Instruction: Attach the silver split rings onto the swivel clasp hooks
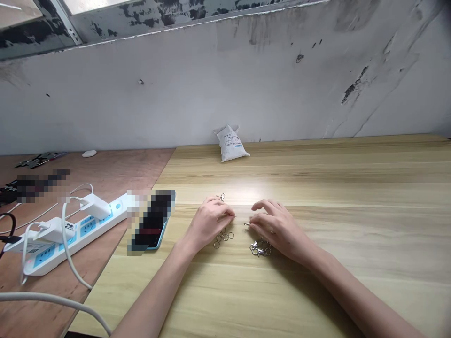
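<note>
My left hand (213, 219) is closed in a pinch, and a tiny bit of metal that looks like a ring edge shows at its fingertips. Just below it lie several small metal rings (225, 237) on the table. A single lobster clasp (222, 197) rests beyond the left fingers. Thumb and index finger of my right hand (276, 225) pinch a small metal clasp (246, 224), its tip pointing left; the other fingers are curved and raised. A pile of silver lobster clasps (260, 248) sits beneath the right hand, partly covered by it. The hands are a short gap apart.
A white plastic packet (232, 144) with a label stands at the table's back, near the wall. To the left, a phone (155, 223) lies partly blurred, beside a white power strip (81, 232) with chargers and cables on the brown table (134, 166).
</note>
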Action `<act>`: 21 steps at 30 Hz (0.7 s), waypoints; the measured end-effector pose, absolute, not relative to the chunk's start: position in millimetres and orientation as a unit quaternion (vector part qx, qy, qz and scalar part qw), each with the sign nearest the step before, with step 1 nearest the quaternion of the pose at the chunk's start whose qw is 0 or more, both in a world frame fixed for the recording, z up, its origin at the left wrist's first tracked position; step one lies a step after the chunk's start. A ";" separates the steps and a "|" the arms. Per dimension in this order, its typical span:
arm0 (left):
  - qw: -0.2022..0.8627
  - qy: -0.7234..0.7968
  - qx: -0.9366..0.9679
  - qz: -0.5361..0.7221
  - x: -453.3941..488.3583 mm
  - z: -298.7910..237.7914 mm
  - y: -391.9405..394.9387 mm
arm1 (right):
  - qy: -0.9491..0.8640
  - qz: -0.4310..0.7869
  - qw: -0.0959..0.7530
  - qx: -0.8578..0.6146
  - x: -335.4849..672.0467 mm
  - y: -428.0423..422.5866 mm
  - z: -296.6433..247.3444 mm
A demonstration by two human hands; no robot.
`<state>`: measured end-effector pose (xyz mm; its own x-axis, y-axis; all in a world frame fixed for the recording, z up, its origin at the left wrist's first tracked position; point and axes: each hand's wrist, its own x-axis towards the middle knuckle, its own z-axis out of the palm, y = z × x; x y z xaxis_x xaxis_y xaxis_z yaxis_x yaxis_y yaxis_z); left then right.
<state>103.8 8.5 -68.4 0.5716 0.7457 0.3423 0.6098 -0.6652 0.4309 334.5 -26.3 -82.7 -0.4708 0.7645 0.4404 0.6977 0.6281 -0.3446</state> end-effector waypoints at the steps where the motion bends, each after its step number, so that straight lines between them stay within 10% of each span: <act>1: 0.132 0.378 0.881 0.253 103.9 -68.2 8.5 | -0.854 0.058 0.293 -0.426 333.7 -26.7 -82.9; 21: 0.194 0.336 0.886 0.252 112.1 -65.3 -0.9 | -0.832 0.042 0.304 -0.462 334.8 -23.8 -92.8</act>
<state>112.1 -0.9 -65.3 0.6468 0.6936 0.3171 0.4977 -0.6989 0.5136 334.8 -23.8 -92.8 -0.3880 0.7945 0.4672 0.7428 0.5696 -0.3518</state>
